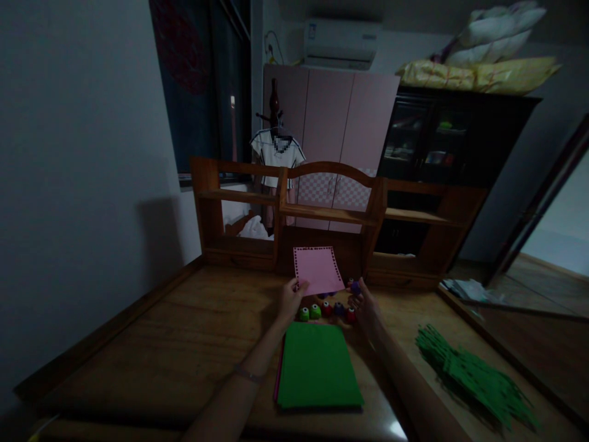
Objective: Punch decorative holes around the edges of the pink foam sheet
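My left hand [291, 302] pinches the lower left corner of a pink sheet [318, 270], which has dark marks along its left, top and right edges. A small purple object [355, 287] is held between the fingertips of my right hand [365, 307], close to the sheet's lower right corner. Below the sheet, a row of small round figures with eyes stands on the wooden table, among them a green one [315, 311] and a red one [326, 308]. Nearer to me lies a stack of coloured sheets with green on top [318, 367].
A pile of shredded green strips [473, 374] lies on the table [184, 344] at the right. Along the table's back edge stands a wooden shelf unit [329, 213]. A wall [92, 153] borders the left side.
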{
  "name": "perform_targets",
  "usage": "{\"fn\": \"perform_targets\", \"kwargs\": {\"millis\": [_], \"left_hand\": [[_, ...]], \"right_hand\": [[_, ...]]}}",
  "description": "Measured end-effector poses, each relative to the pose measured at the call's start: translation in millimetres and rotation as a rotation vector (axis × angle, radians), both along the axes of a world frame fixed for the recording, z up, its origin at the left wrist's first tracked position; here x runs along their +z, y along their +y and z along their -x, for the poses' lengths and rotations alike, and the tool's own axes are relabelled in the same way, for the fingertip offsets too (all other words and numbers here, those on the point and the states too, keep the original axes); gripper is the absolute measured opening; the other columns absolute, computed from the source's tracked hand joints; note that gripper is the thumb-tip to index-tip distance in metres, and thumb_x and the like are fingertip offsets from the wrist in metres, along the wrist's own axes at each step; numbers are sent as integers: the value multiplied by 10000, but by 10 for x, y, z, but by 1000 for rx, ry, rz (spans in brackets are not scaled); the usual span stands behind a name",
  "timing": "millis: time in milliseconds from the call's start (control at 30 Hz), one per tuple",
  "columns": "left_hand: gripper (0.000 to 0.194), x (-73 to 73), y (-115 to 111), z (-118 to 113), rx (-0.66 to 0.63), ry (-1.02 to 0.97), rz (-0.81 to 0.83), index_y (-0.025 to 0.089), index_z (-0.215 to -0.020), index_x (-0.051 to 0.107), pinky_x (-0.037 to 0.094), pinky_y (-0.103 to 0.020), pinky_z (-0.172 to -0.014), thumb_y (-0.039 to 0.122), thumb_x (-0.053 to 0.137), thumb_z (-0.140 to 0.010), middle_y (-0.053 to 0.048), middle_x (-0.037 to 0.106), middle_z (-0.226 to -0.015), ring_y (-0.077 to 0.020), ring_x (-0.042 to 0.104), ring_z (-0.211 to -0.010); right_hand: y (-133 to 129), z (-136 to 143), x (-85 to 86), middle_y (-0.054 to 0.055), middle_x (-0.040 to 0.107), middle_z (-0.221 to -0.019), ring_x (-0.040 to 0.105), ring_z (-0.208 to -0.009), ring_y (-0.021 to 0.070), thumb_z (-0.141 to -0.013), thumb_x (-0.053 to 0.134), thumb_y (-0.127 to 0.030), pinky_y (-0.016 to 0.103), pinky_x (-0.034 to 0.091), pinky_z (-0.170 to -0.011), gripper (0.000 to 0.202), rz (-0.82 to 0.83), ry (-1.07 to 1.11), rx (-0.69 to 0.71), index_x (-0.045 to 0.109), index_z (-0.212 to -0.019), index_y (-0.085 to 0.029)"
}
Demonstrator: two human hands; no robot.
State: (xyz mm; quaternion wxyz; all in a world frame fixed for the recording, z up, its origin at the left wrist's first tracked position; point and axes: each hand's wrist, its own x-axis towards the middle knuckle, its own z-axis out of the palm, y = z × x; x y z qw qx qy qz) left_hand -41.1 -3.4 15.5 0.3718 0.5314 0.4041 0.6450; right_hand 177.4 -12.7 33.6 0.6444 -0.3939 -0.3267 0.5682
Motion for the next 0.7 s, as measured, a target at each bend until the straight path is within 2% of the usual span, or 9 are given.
{"fn": "perform_targets", "kwargs": {"millis": [200,400,567,700], "left_hand": [[389,-7,11,-8,-24,-10,8,111,-926,644,450,-276,-709,446,619,-730,-96,664,-914,-196,603,-815],[389,8,-3,-1,-18,15,-14,103,-932,647,449,-273,-689,437,615,-737,-98,664,-905,-199,602,-804],[391,-11,9,0,-30,1,6,110,-940,647,449,-277,-706,438,623,-729,-99,665,-932,-200,603,-818],[397,-27,25,-3,-21,-4,19,120,-943,649,450,-275,-711,449,627,-721,-94,666,-933,-200,605,-825]], "right_hand": [[12,5,-9,23,680,-775,609,-644,137,-681,667,-530,233,489,-580,344,-10,15,15,664,-805,-209],[20,4,-31,18,674,-738,586,-573,121,-678,663,-543,226,476,-535,362,-17,29,23,666,-799,-201],[14,0,-34,28,685,-795,615,-637,140,-679,668,-534,231,490,-565,353,-46,16,31,667,-809,-205],[14,-1,-35,17,679,-764,605,-620,127,-696,658,-532,223,491,-564,347,-48,19,38,676,-813,-205]]}}
